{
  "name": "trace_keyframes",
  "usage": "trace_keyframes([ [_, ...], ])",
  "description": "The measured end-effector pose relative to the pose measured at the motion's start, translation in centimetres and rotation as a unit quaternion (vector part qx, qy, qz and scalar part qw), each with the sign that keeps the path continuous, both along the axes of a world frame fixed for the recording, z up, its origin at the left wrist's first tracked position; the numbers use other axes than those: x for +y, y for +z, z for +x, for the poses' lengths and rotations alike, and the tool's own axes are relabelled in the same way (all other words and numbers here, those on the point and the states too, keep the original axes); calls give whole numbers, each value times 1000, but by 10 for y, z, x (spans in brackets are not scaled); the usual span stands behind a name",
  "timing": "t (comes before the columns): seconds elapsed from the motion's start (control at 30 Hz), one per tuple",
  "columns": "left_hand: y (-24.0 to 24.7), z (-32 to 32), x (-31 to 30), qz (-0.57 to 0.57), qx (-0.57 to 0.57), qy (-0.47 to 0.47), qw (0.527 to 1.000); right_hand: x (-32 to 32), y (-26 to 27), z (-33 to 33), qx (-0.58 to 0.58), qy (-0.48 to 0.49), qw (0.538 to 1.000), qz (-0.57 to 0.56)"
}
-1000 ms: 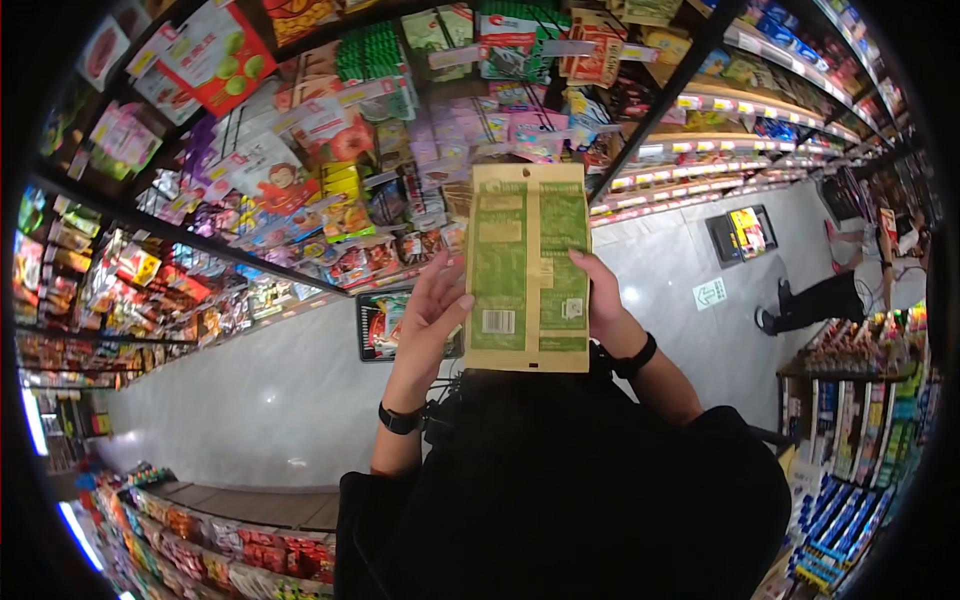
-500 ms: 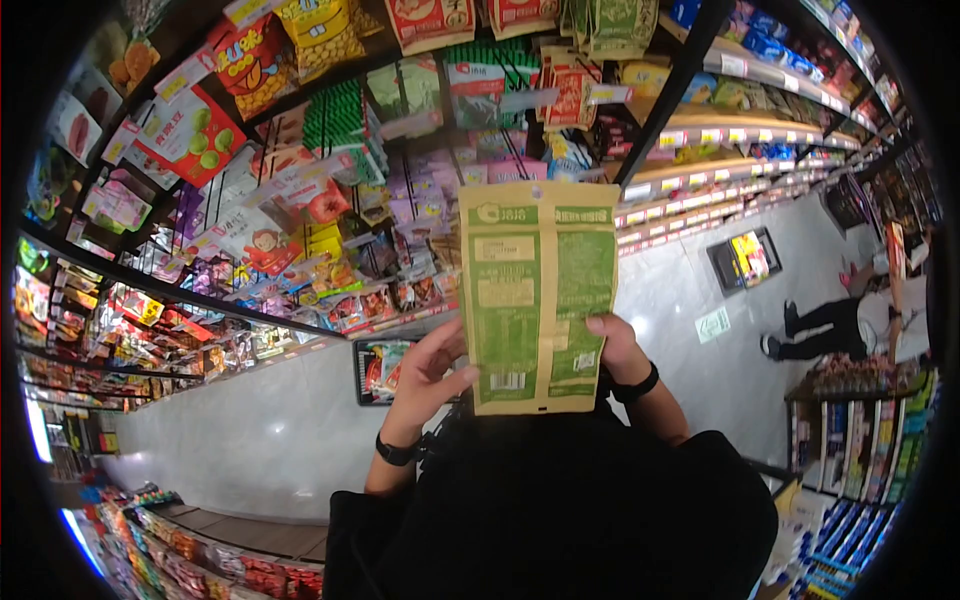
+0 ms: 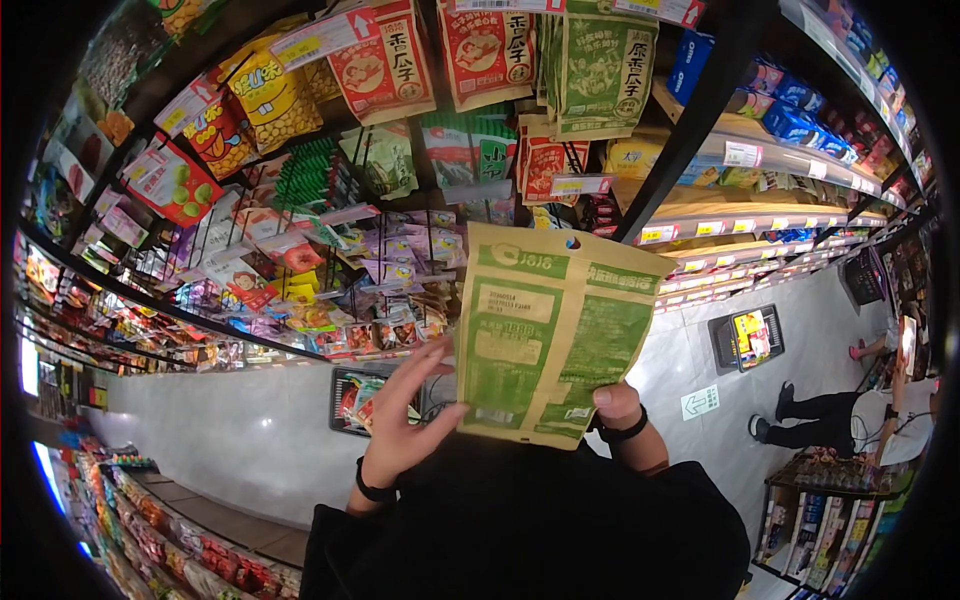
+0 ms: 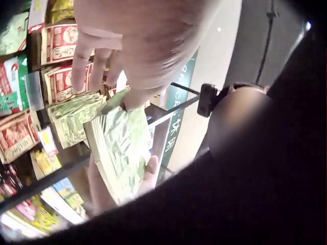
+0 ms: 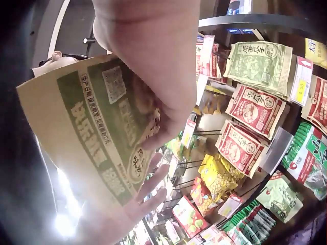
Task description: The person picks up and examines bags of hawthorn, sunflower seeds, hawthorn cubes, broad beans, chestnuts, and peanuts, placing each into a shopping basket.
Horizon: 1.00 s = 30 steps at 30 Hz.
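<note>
A green and tan paper packet (image 3: 550, 345) is held up in front of the body in the head view, its printed back with a barcode facing the camera. My right hand (image 3: 625, 415) grips its lower right edge, thumb over the printed side. At the lower left edge my left hand (image 3: 405, 415) has its fingers spread and relaxed, the thumb tip at the packet's edge. In the left wrist view the packet (image 4: 120, 148) appears below the left hand (image 4: 138, 41). The right wrist view shows the packet's other side (image 5: 102, 122) beside the right hand (image 5: 153, 61).
Hanging snack bags fill the racks ahead, with red packets (image 3: 487, 55) and green packets (image 3: 600, 75) at the top. A black basket (image 3: 345, 400) with items stands on the floor at left, another basket (image 3: 722, 340) at right. A person (image 3: 850, 420) stands at the far right.
The packet has come closer to the head camera and tilted slightly. The view has shifted so more of the upper rack shows. The left hand's fingers have spread away from the packet.
</note>
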State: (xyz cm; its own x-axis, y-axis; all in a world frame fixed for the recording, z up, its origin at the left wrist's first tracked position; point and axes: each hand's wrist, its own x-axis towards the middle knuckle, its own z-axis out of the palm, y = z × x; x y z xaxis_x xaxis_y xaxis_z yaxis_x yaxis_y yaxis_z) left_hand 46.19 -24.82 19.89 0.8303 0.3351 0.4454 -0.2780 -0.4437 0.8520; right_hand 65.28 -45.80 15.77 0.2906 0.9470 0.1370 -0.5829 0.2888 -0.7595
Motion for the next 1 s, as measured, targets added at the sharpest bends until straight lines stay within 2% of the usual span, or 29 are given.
trace_keyframes([
  [0.07, 13, 15, 1, 207, 9, 51, 977, 5, 7, 10, -16, -4, 1000, -20],
  [0.1, 9, 15, 4, 235, 64, 15, 970, 10, 6, 13, -22, -5, 1000, -11],
  [0.2, 16, 36, 9, 169, 75, -51, 981, 33, 10, 15, -48, -23, 998, 22],
  [0.23, 12, 41, 16, 130, 105, -96, 981, 42, 11, 9, -54, -34, 997, 36],
  [0.27, 10, 50, 24, 101, 89, -127, 983, 52, 15, 4, -59, -43, 996, 48],
  [0.3, 8, 63, 32, 70, 72, -158, 982, 60, 32, 2, -115, -48, 991, 57],
  [0.37, 0, 82, 38, -22, 50, -220, 974, 80, 42, 2, -276, -125, 953, 24],
  [0.4, -11, 87, 37, -80, 73, -242, 964, 94, 52, 1, -378, -211, 901, 5],
  [0.43, -24, 91, 37, -135, 96, -263, 950, 98, 55, 1, -476, -245, 844, -40],
  [0.5, -35, 104, 41, -230, 109, -298, 920, 105, 58, 5, -649, -301, 687, -125],
  [0.6, -40, 130, 47, -359, 86, -337, 866, 110, 57, 16, -717, -347, 581, -167],
  [0.63, -40, 139, 49, -401, 80, -349, 843, 109, 57, 22, -726, -362, 562, -162],
  [0.7, -31, 151, 51, -491, 69, -369, 786, 105, 54, 31, -678, -393, 594, -183],
  [0.8, -30, 169, 54, -369, 110, -334, 860, 107, 47, 46, -632, -400, 635, -193],
  [0.83, -21, 173, 55, -330, 122, -351, 868, 110, 42, 52, -622, -399, 646, -191],
  [0.87, -17, 176, 56, -339, 121, -353, 864, 110, 37, 58, -611, -398, 657, -192],
  [0.9, -15, 178, 55, -348, 120, -356, 859, 115, 33, 64, -553, -411, 709, -149],
  [0.93, -7, 177, 55, -357, 120, -360, 854, 118, 37, 69, -508, -421, 741, -125],
  [0.97, 6, 170, 55, -324, 61, -361, 872, 122, 41, 75, -461, -431, 769, -100],
  [1.0, 5, 169, 58, -320, 55, -385, 864, 125, 45, 81, -412, -441, 794, -76],
])
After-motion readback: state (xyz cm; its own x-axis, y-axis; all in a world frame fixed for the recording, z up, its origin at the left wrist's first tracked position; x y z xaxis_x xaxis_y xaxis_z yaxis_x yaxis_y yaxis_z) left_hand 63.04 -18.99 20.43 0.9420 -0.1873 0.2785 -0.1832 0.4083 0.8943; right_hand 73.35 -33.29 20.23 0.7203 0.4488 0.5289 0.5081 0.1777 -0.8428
